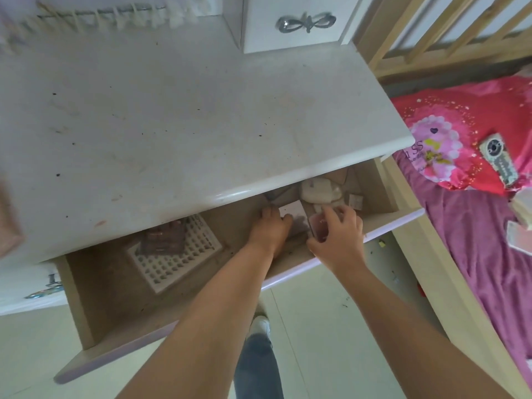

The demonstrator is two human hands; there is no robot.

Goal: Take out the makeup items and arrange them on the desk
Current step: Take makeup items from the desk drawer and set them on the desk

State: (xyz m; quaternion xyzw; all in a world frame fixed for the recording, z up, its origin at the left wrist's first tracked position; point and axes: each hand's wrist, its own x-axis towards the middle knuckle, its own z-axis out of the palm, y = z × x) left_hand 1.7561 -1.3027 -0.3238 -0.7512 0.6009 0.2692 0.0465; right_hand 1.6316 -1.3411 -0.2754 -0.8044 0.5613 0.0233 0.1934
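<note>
The drawer point(121, 318) under the white desk top point(178, 116) is pulled out. Both my hands reach into its right part. My left hand point(272, 230) rests on a flat pale lilac box point(292, 210), fingers curled over its near edge. My right hand point(338, 236) grips a small dark pink case point(318, 226). Behind them lie a white rounded item point(318, 190) and a small pale square packet point(354, 201). At the drawer's left, a brown eyeshadow palette point(164, 236) lies on a white perforated tray point(178, 257).
A small white cabinet with a silver bow handle point(306, 23) stands at the back of the desk. To the right is a wooden bed frame point(431, 38) with pink bedding point(475, 125) and a small device point(499, 158) on it. My leg and shoe point(260, 326) are below.
</note>
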